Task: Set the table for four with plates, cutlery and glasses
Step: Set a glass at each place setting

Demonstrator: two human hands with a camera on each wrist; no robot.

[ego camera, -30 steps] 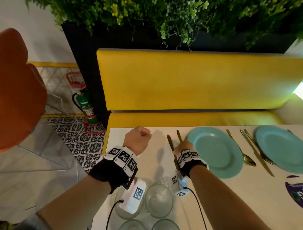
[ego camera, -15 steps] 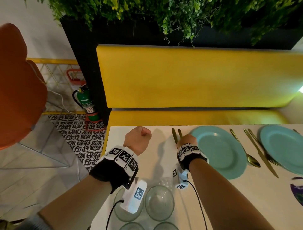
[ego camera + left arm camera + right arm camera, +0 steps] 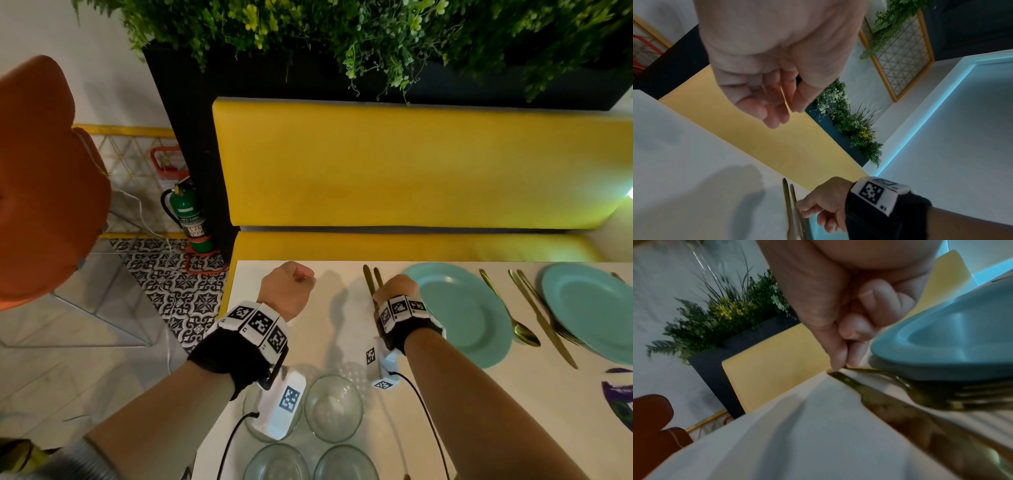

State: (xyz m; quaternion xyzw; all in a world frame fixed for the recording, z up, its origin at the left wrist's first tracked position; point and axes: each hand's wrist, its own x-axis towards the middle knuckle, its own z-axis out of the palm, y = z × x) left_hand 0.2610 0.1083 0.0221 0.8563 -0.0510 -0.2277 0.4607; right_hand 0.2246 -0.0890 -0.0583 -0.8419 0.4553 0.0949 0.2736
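A gold knife (image 3: pixel 368 279) and a gold fork (image 3: pixel 377 275) lie side by side left of a teal plate (image 3: pixel 459 315) on the white table (image 3: pixel 342 329). My right hand (image 3: pixel 394 291) covers their middles. In the right wrist view its thumb and forefinger (image 3: pixel 844 365) pinch the end of the fork (image 3: pixel 920 391), beside the knife (image 3: pixel 890 408) and the plate's rim (image 3: pixel 951 345). My left hand (image 3: pixel 301 279) hovers near the table's far left corner, its fingers (image 3: pixel 772 116) loosely curled and holding nothing. Several clear glasses (image 3: pixel 334 407) stand near me.
A second teal plate (image 3: pixel 589 308) sits at the right, with a gold spoon (image 3: pixel 507 308), a knife (image 3: pixel 541 318) and a fork between the two plates. A yellow bench (image 3: pixel 411 164) runs behind the table. An orange chair (image 3: pixel 44 178) stands at the left.
My right hand has edged slightly toward the far edge along the knife and fork. My left hand has stayed where it was.
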